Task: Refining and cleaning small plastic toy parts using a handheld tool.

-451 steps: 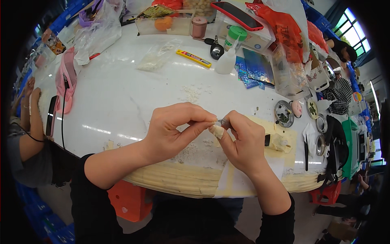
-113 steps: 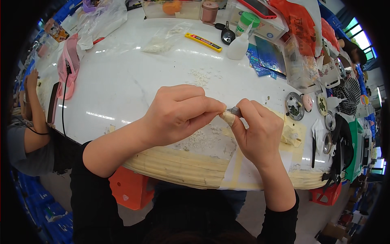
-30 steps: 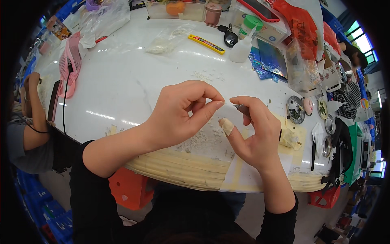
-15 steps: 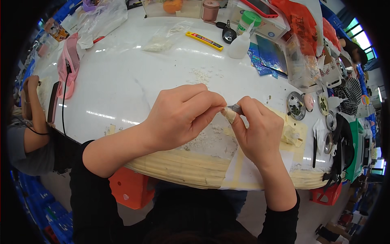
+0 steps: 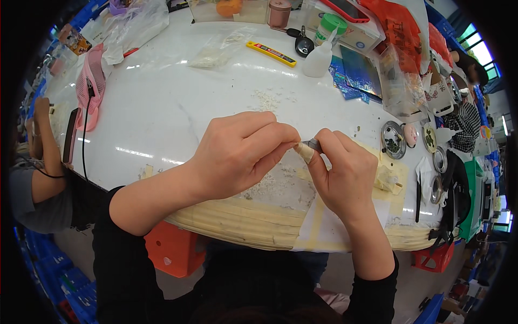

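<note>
Left hand: the left hand pinches one end of a small pale piece.
Right hand: the right hand grips the piece and a small grey tool.
Piece: held up over the white tabletop, between both hands.
Round tin: holds dark green bits.
Clear box: holds something orange.

Both hands meet above the table's near edge; a glue bottle stands behind them.

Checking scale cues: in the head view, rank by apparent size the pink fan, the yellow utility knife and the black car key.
1. pink fan
2. yellow utility knife
3. black car key, farther back, so maybe understated.
</note>
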Demonstrator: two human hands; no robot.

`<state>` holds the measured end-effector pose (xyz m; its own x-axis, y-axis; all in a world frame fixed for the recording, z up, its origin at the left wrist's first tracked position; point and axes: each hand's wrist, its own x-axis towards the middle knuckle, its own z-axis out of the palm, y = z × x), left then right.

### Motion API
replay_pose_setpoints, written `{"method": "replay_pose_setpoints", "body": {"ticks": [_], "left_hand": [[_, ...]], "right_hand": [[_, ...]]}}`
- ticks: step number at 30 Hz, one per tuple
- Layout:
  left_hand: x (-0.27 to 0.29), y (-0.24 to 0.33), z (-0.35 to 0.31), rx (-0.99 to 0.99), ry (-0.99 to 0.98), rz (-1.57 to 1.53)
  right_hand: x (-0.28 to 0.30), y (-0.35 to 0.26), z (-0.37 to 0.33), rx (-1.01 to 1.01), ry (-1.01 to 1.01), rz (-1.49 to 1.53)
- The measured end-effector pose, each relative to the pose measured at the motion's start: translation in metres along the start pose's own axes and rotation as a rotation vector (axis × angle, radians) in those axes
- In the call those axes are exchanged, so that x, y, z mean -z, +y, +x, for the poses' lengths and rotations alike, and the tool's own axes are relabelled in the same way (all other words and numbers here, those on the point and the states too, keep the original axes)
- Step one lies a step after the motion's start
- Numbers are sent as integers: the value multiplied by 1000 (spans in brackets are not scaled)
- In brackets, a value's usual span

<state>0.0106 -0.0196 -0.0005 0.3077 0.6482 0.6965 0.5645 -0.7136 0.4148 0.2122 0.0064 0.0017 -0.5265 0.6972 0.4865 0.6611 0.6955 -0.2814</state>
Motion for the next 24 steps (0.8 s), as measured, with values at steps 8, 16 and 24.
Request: {"method": "replay_pose_setpoints", "body": {"ticks": [8,16,24], "left_hand": [[-1,0,1,4,-4,-14],[8,1,1,749,-219,-724],[9,1,2,819,-214,-774]], "right_hand": [[0,1,-1,17,-11,10],[-3,5,-2,-11,-5,46],[-3,4,-1,-23,-17,59]]}}
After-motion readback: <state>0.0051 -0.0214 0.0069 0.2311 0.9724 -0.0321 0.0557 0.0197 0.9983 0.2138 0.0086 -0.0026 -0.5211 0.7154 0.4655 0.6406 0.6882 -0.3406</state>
